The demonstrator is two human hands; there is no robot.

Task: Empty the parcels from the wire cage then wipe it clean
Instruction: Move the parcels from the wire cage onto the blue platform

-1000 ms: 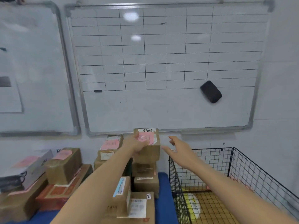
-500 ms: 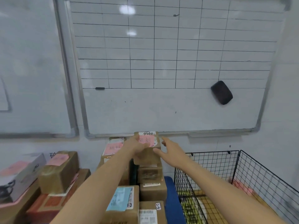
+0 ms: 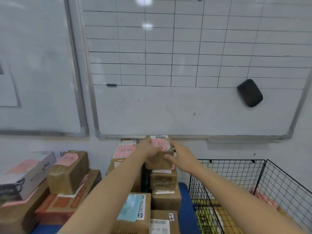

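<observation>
Your left hand (image 3: 150, 149) grips the upper left corner of the pink-labelled parcel (image 3: 160, 160), fingers curled over its edge. Your right hand (image 3: 181, 156) lies against its right side with the fingers straight, gripping nothing. The parcel sits atop a tall, narrow stack of boxes (image 3: 165, 184) just left of the wire cage (image 3: 236, 174). Square it over the box beneath, press lightly to test for wobble, then release one hand at a time. Something pink (image 3: 263, 198) lies in the cage, probably next to lift.
</observation>
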